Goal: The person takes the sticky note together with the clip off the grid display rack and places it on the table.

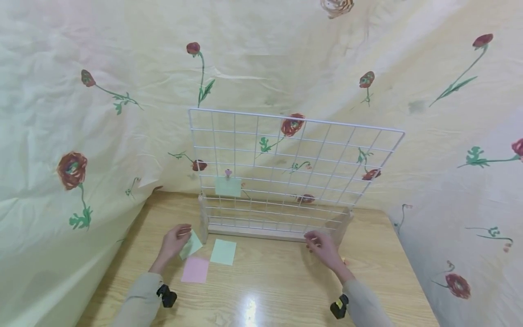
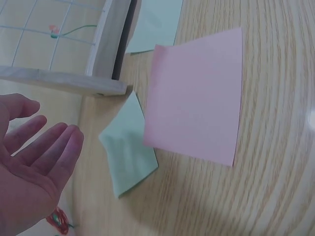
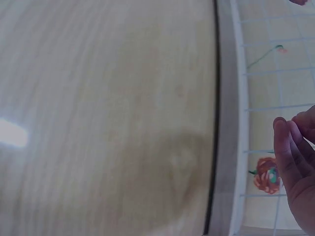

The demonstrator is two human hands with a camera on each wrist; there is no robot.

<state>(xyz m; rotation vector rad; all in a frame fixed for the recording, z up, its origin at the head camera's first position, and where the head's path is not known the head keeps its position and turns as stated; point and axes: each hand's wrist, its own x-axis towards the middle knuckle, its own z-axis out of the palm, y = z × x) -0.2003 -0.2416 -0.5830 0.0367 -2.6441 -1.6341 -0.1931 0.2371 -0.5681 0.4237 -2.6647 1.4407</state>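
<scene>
My left hand hovers just above a pale green square note, its fingers loosely bent and no paper between them. In the left wrist view that note lies askew with a lifted edge, partly under a pink note. Another green note lies to the right. A white wire grid stands in a wooden base; a green note hangs there from a small purple clip. Near the base's right end is my right hand, thumb close to the fingertips; whether they pinch something is hidden.
Small colourful items lie behind the right wrist, mostly covered by it. A flower-printed cloth hangs behind and at both sides of the wooden table. Each sleeve end bears a black wrist camera.
</scene>
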